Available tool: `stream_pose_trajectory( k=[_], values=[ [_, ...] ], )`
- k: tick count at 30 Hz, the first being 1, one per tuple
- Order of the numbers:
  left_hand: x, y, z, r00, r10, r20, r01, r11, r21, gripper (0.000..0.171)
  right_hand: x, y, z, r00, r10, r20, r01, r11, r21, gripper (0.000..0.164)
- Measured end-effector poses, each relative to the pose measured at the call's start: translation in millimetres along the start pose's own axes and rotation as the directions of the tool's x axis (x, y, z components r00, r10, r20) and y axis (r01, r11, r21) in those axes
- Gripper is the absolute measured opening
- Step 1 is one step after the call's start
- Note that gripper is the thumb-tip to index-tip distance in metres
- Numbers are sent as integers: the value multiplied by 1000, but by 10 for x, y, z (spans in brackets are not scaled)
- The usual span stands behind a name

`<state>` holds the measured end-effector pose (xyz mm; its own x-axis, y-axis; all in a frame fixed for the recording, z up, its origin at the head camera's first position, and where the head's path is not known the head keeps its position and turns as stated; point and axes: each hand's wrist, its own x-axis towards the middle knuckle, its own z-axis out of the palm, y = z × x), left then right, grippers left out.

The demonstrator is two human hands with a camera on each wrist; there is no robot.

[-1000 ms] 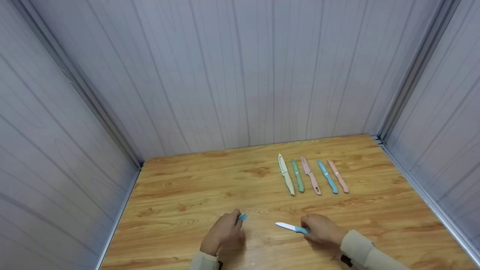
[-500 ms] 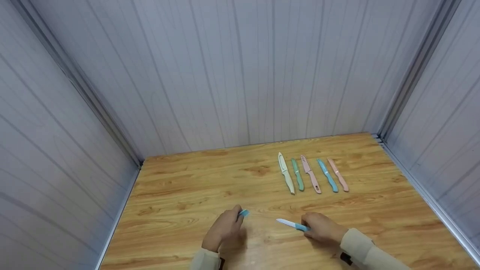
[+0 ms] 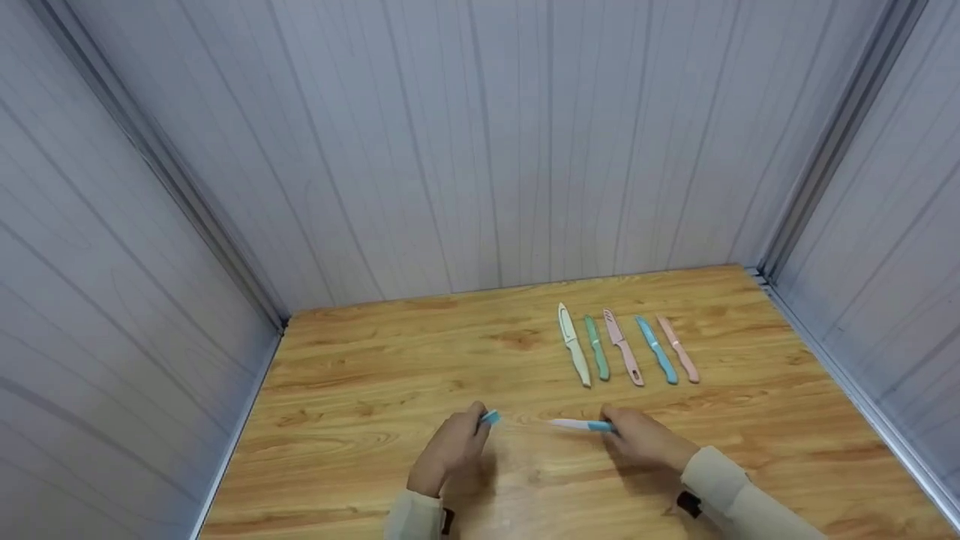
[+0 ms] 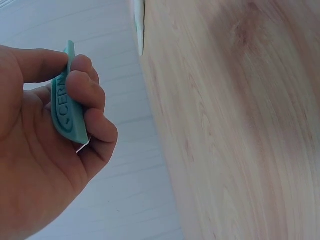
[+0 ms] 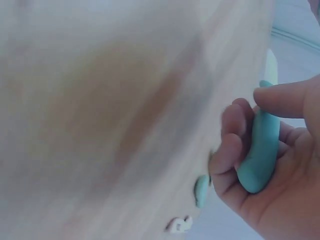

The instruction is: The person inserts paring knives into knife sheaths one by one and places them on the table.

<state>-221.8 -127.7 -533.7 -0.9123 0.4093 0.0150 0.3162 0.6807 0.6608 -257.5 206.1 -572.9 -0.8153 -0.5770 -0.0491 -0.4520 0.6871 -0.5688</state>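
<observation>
My left hand [image 3: 450, 450] holds a light blue blade sheath [image 4: 67, 107] between thumb and curled fingers; raised letters show on its side. Only its end pokes out past the fingers in the head view. Opposite, my right hand [image 3: 646, 439] grips a paring knife [image 3: 574, 424] by its light blue handle, the white blade bare and pointing left at the sheath. A gap separates the blade tip from the sheath. In the right wrist view the knife's handle [image 5: 262, 150] lies across the fingers under the thumb, and the hand hides part of it.
Farther back on the wooden table [image 3: 375, 367] lies a row of knives: cream [image 3: 579, 363], green [image 3: 601, 360], pink with a slotted blade cover [image 3: 628, 356], blue [image 3: 661, 360] and slim pink [image 3: 683, 358]. Panelled walls [image 3: 487, 150] enclose the back and both sides.
Both hands have moved slightly forward, away from the body. The knife in my right hand has turned from slanting to nearly level across the head view, in line with the sheath.
</observation>
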Motion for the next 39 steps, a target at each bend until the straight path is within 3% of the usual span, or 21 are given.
stream_pose_trajectory(
  k=[5, 15, 21, 30, 39],
  values=[
    [27, 50, -8, 1000, 9, -3, -9, 1000, -9, 17, 38, -81, -86, 998, -24, -64, 24, 1000, -6, 7],
    [54, 116, 5, 998, 40, -43, -40, 999, -13, 15, 120, -213, -218, 994, 2, -108, -3, 1000, -2, 9],
    [73, 156, 1, 998, 48, -27, -49, 998, -27, 16, 141, -299, -269, 989, -43, -140, 39, 999, -33, 21],
    [105, 231, 13, 999, 38, -30, -39, 999, -12, 18, 146, -440, -339, 983, -15, -185, 12, 1000, -15, 33],
    [136, 319, 30, 999, 51, -1, -51, 999, -8, 19, 160, -540, -374, 977, -78, -197, 70, 996, -47, 33]
  ],
)
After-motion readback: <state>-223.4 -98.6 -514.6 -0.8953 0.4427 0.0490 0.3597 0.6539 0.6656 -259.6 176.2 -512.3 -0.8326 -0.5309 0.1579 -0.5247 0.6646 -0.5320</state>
